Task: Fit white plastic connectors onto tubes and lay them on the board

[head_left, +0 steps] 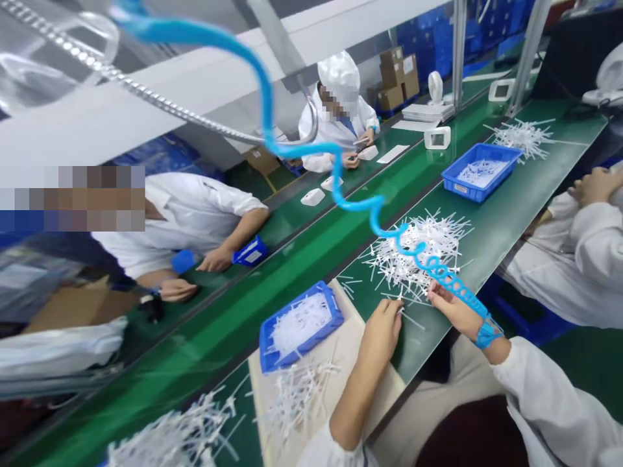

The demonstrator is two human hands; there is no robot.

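A heap of thin white plastic sticks with small knobbly middles lies on the green worktop in front of me. At its near edge, my left hand has its fingertips pinched on one white stick-like piece. Close by on the right, my right hand is closed, thumb against fingers, at the border of the heap; what it pinches is too small to make out. Around my right wrist sits a blue band joined to a coiled blue cord that crosses above the heap.
A blue tray of white pieces stands on a pale board, loose sticks beside it. Another blue tray is farther right. A green conveyor belt separates me from two co-workers; another person sits at right.
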